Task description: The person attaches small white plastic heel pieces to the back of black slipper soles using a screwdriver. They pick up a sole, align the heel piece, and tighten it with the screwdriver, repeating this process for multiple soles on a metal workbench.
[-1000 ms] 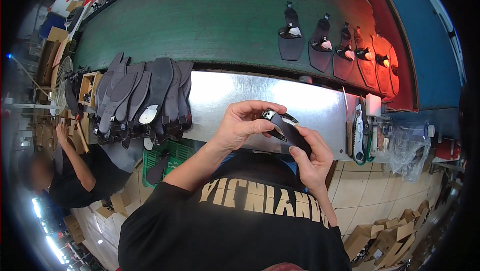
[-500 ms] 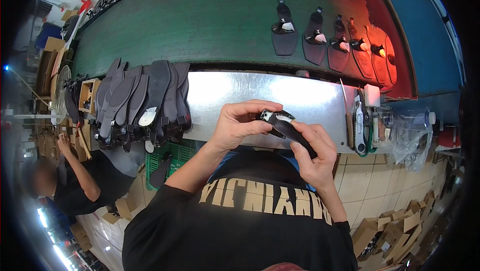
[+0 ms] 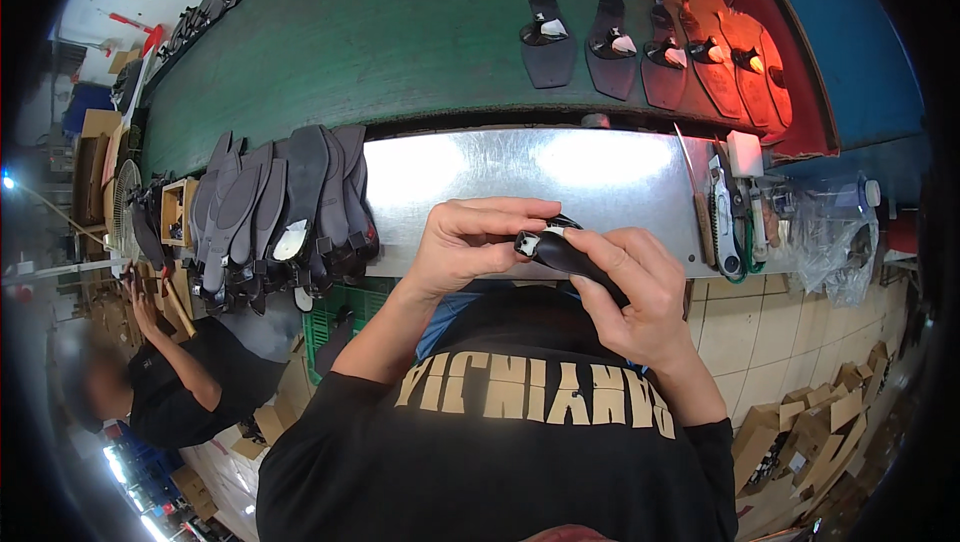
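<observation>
Head view shows a glossy black, curved shoe piece with a white patch at one end [image 3: 568, 254] held between both hands, over the near part of the silvery metal worktop [image 3: 480, 172]. The left hand [image 3: 455, 242] pinches the white-patched end between thumb and forefinger; its other fingers lie close together, their tips partly hidden behind the piece. The right hand [image 3: 645, 292] grips the other end, thumb below and forefinger on top, its remaining fingers curled and partly covered. The piece's underside and far end cannot be made out.

Left of the worktop's bare metal, a small pale wooden box [image 3: 192, 204] contains dark bits too small to identify. Below the overlapping dark grey insoles [image 3: 240, 212], a green plastic crate [image 3: 314, 334], partly covered by the left arm, has a dark piece in it. At lower right, an open brown cardboard box [image 3: 757, 434] holds blurred dark items. Another person [image 3: 190, 382] is partly lost toward the dim rim.
</observation>
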{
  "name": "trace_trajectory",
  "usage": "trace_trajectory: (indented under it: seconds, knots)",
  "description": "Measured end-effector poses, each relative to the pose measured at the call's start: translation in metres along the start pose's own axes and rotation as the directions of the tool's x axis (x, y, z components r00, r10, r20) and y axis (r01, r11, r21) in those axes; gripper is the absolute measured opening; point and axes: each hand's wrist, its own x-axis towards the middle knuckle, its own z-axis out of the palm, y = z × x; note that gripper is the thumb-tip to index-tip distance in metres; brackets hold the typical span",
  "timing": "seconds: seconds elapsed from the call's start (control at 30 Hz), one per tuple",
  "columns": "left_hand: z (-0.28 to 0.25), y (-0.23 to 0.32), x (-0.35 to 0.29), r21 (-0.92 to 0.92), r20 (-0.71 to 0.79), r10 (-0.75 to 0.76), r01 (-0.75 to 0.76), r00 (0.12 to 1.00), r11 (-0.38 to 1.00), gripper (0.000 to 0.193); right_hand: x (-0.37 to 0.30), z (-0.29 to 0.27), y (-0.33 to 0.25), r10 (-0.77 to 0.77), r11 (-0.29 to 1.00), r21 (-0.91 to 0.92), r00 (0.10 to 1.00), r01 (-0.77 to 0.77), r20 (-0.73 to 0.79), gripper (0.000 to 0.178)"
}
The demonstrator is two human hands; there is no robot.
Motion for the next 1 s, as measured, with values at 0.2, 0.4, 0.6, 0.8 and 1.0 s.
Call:
trace_trajectory:
  seconds: [0.2, 0.4, 0.6, 0.8, 1.0]
  knots:
    - [-0.002, 0.001, 0.0, 0.083, 0.045, -0.024, 0.02, 0.999, 0.996, 0.039, -0.002, 0.001, 0.0, -0.015, 0.998, -0.068, 1.0, 0.016, 0.021, 0.041]
    - [0.002, 0.0, -0.001, 0.177, 0.078, 0.014, -0.027, 0.997, 0.984, 0.046, 0.001, 0.0, -0.002, -0.002, 0.996, -0.085, 0.998, 0.008, 0.069, 0.04]
    - [0.01, -0.007, -0.006, 0.14, -0.001, -0.012, 0.012, 1.0, 0.99, 0.039, 0.001, 0.002, 0.0, 0.09, 0.995, -0.052, 0.992, -0.086, 0.091, 0.038]
    - [0.015, -0.008, -0.003, -0.045, -0.09, -0.25, 0.247, 0.964, 0.968, 0.041, -0.005, 0.014, 0.015, 0.264, 0.941, 0.207, 0.963, -0.268, 0.048, 0.03]
    - [0.015, -0.011, -0.004, -0.079, -0.105, -0.248, 0.241, 0.963, 0.967, 0.043, -0.008, 0.019, 0.017, 0.257, 0.941, 0.213, 0.964, -0.264, 0.063, 0.018]
